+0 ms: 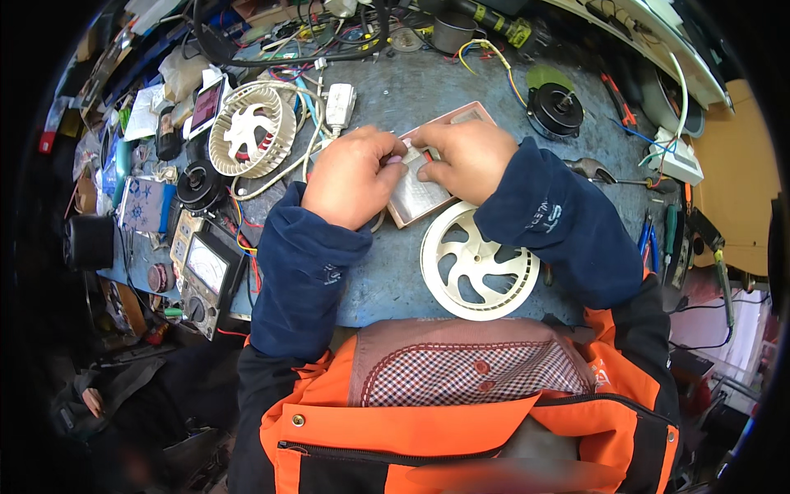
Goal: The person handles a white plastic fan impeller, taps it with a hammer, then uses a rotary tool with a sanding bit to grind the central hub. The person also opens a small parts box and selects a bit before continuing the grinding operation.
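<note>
My left hand (352, 177) and my right hand (471, 158) meet over a shallow box (475, 111) with a pale pink rim. Thumb and fingers of each hand are pinched together; what they hold, if anything, is too small or hidden to name. Greyish contents or a clear sheet show inside the box between my hands. Just below my right hand and cuff, a cream fan wheel (477, 258) with curved spokes lies flat on the bench. A white plug adapter (340, 107) lies beyond my left hand.
At left are a cream blower wheel (247, 130), a phone (206, 107), a black motor (200, 186) and an analog multimeter (207, 267). Another black motor (555, 109), a hammer (591, 170) and blue-handled pliers (648, 239) lie right. Tangled cables (304, 58) run along the back.
</note>
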`<state>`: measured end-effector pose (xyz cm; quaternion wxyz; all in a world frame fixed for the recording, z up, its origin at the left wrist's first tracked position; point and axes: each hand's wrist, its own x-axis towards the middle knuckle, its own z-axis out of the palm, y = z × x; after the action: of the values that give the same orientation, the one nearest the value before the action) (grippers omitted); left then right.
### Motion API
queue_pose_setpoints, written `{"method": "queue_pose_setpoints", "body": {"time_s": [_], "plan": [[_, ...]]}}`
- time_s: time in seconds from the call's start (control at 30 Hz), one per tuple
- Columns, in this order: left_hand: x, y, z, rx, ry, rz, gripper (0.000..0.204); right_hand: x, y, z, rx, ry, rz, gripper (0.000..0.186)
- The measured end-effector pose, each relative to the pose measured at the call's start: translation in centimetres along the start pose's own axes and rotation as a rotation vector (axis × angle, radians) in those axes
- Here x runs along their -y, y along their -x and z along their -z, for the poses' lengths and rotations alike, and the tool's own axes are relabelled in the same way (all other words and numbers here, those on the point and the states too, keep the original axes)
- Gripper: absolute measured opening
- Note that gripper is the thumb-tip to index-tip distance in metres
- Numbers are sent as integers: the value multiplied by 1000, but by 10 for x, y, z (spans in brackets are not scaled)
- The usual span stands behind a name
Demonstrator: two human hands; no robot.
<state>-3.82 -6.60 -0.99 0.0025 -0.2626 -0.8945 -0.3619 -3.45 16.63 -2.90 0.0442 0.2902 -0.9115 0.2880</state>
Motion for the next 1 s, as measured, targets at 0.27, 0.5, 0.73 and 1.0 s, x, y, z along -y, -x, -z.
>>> {"method": "queue_pose_setpoints", "body": {"time_s": [0.27, 0.5, 0.73, 1.0], "plan": [[-5, 3, -6, -181, 673, 170, 20, 8, 2, 69, -19, -1126, -451, 62], [15, -4, -10, -187, 910, 145, 26, 0, 6, 57, 80, -1125, -437, 55], [17, -8, -8, -188, 1041, 140, 28, -3, 8, 45, 45, -891, -427, 47], [19, -8, -6, -233, 964, 106, 41, 2, 16, 45, -106, -289, -188, 30]]}}
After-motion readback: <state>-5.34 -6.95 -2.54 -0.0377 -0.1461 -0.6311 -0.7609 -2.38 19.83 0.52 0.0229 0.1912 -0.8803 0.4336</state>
